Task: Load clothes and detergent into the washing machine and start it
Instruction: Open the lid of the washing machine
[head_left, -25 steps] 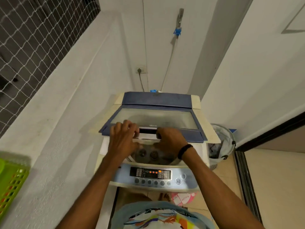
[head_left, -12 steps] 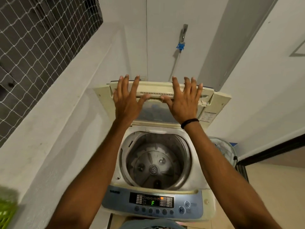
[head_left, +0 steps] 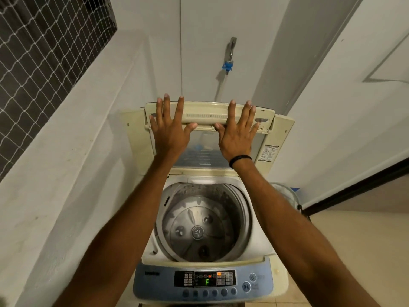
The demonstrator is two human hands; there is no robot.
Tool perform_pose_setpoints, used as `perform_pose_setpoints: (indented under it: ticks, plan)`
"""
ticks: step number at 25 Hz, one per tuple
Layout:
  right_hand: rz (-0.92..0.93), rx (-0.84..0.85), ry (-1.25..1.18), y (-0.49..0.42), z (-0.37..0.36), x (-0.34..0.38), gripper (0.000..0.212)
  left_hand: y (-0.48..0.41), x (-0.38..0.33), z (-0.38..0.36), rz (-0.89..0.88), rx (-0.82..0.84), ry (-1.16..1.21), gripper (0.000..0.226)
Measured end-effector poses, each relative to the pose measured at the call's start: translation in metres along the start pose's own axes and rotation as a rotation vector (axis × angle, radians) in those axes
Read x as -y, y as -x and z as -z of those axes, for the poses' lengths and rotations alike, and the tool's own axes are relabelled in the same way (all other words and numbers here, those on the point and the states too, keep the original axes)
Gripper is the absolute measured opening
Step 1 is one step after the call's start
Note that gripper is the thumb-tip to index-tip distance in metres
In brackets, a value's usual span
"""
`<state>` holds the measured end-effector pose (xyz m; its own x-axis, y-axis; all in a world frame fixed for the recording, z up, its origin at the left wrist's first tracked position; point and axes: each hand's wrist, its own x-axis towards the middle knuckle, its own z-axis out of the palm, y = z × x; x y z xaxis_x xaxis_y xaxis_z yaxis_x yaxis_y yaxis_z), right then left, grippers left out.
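Note:
A top-loading washing machine (head_left: 269, 247) stands in front of me with its cream lid (head_left: 208, 111) folded up against the back wall. My left hand (head_left: 169, 129) and my right hand (head_left: 236, 134) press flat on the raised lid, fingers spread, thumbs under its lower bar. The steel drum (head_left: 199, 224) below is open and holds no clothes. On the blue control panel (head_left: 155, 282) the display (head_left: 207, 282) shows a green "F". No clothes or detergent are in view.
A white wall runs along the left with a netted window (head_left: 44, 52) above it. A tap with a blue fitting (head_left: 228, 65) and hose hangs behind the machine. A round basket (head_left: 285, 196) sits to the right, beside a dark door frame (head_left: 354, 189).
The lid has gone from folded half-open over the drum to fully raised. Both hands went up with it and flattened out; since half a second ago little has moved.

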<state>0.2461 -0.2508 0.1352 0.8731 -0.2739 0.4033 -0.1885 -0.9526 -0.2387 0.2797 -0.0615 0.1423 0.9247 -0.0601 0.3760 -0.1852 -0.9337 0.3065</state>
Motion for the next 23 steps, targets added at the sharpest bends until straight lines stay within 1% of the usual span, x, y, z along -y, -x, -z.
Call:
perform_pose_setpoints:
  ticks: [3,8,10,12,16,18,20,23]
  plan:
    - [-0.021,0.029,-0.020,0.020,0.000,0.002,0.078,0.007,0.001,0.002,-0.009,-0.016,0.025,0.081]
    - [-0.015,0.140,0.013,0.062,0.003,-0.008,0.089,0.025,-0.005,0.007,0.018,-0.048,0.059,0.082]
    - [-0.004,0.155,-0.007,0.072,0.009,-0.013,0.089,0.037,-0.009,0.007,0.058,-0.070,0.084,0.080]
    - [-0.012,0.170,-0.042,0.081,0.016,-0.021,0.084,0.050,-0.013,0.004,0.099,-0.048,0.132,0.080]
    - [-0.053,0.175,-0.133,0.102,0.032,-0.045,0.059,0.082,-0.018,-0.004,0.119,0.062,0.144,0.085]
    - [-0.102,0.180,-0.196,0.114,0.041,-0.062,0.053,0.100,-0.026,-0.008,0.131,0.105,0.173,0.084]
    - [-0.191,0.200,-0.206,0.126,0.045,-0.085,0.049,0.122,-0.045,-0.012,0.177,0.193,0.264,0.074]
    - [-0.354,0.182,-0.279,0.145,0.045,-0.129,0.043,0.164,-0.085,-0.032,0.243,0.383,0.356,0.059]
